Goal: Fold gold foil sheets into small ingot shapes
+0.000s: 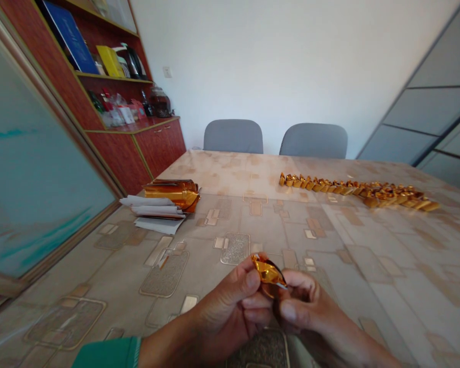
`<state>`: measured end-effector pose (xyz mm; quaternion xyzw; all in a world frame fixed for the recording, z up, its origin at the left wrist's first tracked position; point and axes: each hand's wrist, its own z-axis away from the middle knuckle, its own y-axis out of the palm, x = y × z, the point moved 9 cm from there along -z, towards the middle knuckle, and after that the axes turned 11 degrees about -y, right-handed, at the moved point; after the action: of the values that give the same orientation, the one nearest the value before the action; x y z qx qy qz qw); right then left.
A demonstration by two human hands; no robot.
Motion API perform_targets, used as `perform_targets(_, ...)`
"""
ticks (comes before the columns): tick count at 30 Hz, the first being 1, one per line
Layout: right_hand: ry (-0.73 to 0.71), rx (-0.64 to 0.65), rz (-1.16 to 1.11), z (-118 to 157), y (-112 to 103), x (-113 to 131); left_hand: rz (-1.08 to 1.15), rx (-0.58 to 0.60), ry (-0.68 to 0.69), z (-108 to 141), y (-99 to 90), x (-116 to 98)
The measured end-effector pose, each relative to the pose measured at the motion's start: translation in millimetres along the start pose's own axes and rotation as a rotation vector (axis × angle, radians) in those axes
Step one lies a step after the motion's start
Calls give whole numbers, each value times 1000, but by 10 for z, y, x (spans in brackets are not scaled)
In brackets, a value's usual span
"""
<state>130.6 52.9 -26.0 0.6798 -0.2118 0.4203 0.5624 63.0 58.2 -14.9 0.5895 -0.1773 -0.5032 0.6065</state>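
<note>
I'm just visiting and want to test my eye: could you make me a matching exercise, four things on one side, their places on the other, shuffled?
1. Gold foil piece
2. Row of folded gold pieces
3. White sheets
4. Two grey chairs

A. Beyond the table's far edge
B. Between the fingers of both hands
C. On the table's right part
D. On the table's left part

Pairs: 1-B, gold foil piece; 2-C, row of folded gold pieces; 3-D, white sheets; 4-A, two grey chairs.

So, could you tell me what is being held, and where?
A shiny gold foil piece: the left hand pinches its left end, the right hand its right.
</note>
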Motion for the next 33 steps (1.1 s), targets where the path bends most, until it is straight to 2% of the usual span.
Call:
perform_targets(4, 90, 60, -124, 28, 65, 20, 22, 116, -31, 15, 109, -19)
perform_targets(6, 145, 63, -180, 40, 78, -5, -30, 124, -66, 16, 120, -9)
perform_targets(9, 210, 71, -200, 59, 93, -62, -75, 76, -115, 6, 75, 14)
perform_targets(14, 154, 3, -220, 53, 43, -42, -42, -30, -77, -7, -21, 3)
perform_targets(18, 148, -17, -227, 68, 41, -37, 0, -11, -74, 2, 15, 13)
perform_targets(27, 140, -40, -214, 81, 32, -29, -143, -49, -74, 59, 123, -29)
perform_targets(33, 154, 39, -252, 61, 135, -20, -54, -38, -70, 48, 65, -19)
